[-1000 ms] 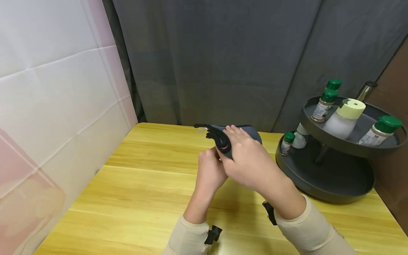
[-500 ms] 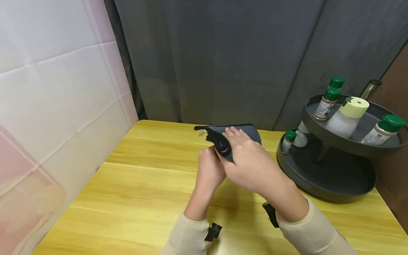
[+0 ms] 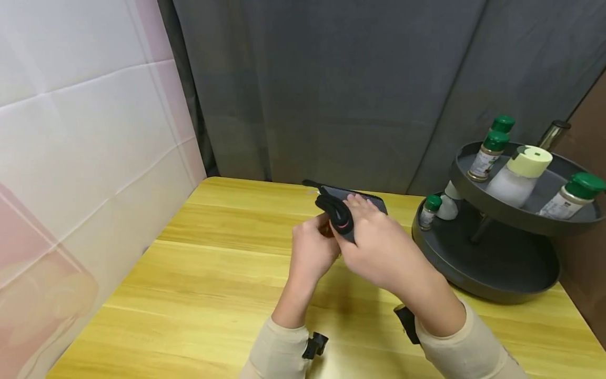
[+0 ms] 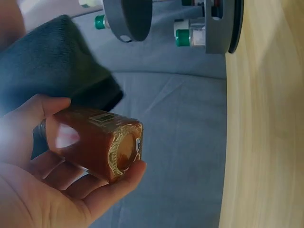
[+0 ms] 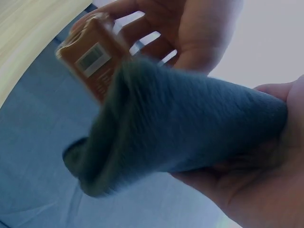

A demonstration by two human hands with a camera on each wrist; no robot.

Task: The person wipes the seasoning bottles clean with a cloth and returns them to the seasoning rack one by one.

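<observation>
A square-sided jar of reddish-brown contents point(image 4: 90, 142), its clear base turned outward, lies in the fingers of my left hand point(image 3: 312, 246). A barcode label shows on its side; its top is hidden by the hand and cloth. My right hand point(image 3: 379, 245) grips a folded blue-grey cloth point(image 5: 190, 118) with a dark edge, close against the jar. In the head view the cloth's black rolled edge point(image 3: 340, 213) stands up beside the right thumb, and both hands are raised over the table. The jar is mostly hidden there.
A two-tier dark round rack point(image 3: 483, 279) stands to the right on the wooden table point(image 3: 213, 295). Green-capped spice jars point(image 3: 483, 160) and a white bottle with a pale yellow cap point(image 3: 516, 179) stand on it. A grey curtain point(image 3: 331, 95) hangs behind, a pale sheet point(image 3: 94, 131) at left.
My right hand and the cloth have shifted slightly to the right. A gap with a bit of brown now shows between the left fingers and the cloth. The left hand stays almost in place.
</observation>
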